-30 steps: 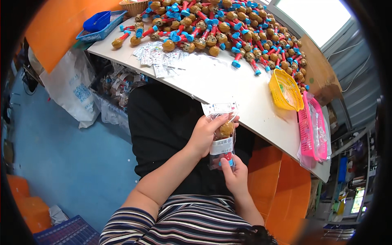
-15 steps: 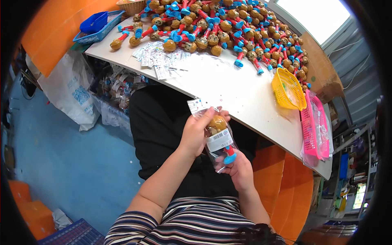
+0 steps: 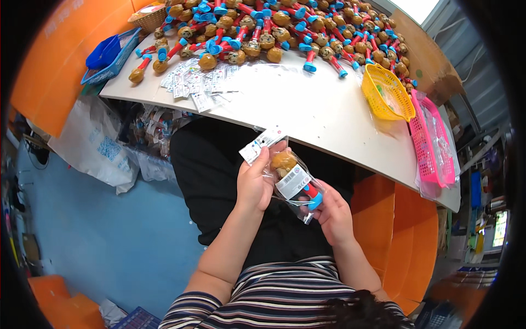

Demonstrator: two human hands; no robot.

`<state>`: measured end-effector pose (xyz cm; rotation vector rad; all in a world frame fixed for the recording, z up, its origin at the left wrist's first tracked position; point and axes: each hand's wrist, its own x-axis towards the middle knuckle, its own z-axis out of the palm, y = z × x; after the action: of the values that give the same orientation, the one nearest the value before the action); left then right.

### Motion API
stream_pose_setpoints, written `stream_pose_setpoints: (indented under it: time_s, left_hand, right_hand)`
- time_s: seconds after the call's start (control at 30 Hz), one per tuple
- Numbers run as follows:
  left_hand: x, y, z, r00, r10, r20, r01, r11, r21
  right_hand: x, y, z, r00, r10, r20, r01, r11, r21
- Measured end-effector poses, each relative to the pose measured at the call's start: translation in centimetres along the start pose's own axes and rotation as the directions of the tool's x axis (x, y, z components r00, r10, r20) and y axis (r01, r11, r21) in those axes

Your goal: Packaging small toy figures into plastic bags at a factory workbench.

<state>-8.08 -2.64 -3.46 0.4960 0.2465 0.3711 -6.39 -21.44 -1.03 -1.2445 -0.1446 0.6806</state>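
- The left hand (image 3: 253, 186) is closing its grip around the upper end of the clear bag (image 3: 293, 183), the thumb pinning the white header card (image 3: 262, 145) at the bag's mouth; a second ago this card was standing upright above both hands, and it is now tipping over toward the person's left.
- The right hand (image 3: 333, 214) is cupping the lower end of the same bag from beneath, its fingers curling shut around the blue base of the toy (image 3: 296, 178) inside.
- The toy, with a brown round head, a red shaft and a blue foot, is now lying slantwise inside the bag, head toward the bench (image 3: 307, 118); it is being held over the lap, just below the bench's near edge.
- The bag is turning in the hands, so the packing of this piece seems nearly finished, with the card going on at the mouth.
- Beyond the bag, a fan of loose header cards (image 3: 194, 82) is lying on the bench, a heap of unpacked toys (image 3: 274, 27) behind them, and a yellow basket (image 3: 386, 93) to the right.
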Motion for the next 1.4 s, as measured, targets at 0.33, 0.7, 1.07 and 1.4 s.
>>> stream_pose_setpoints:
  time_s: [0.33, 0.7, 1.07, 1.4]
  left_hand:
    - [0.0, -0.8, 0.0, 0.992, 0.082, -0.096, -0.085, 0.996, -0.031]
    - [-0.4, -2.1, 0.8, 0.978, 0.185, -0.095, -0.178, 0.981, 0.08]
    - [-0.7, -2.7, 1.4, 0.957, 0.252, -0.146, -0.215, 0.949, 0.23]
    - [-0.2, -2.3, 1.7, 0.891, 0.447, 0.077, -0.39, 0.668, 0.634]
  right_hand:
    - [0.1, 1.0, -3.4, 0.89, 0.21, 0.405, -0.401, 0.784, 0.474]
    - [0.3, 1.4, -2.1, 0.991, 0.099, -0.09, -0.093, 0.993, 0.07]
    - [-0.6, 1.3, -2.6, 0.954, -0.295, 0.061, 0.292, 0.857, -0.425]
    - [-1.0, 1.7, -2.2, 0.923, -0.384, 0.032, 0.365, 0.843, -0.396]
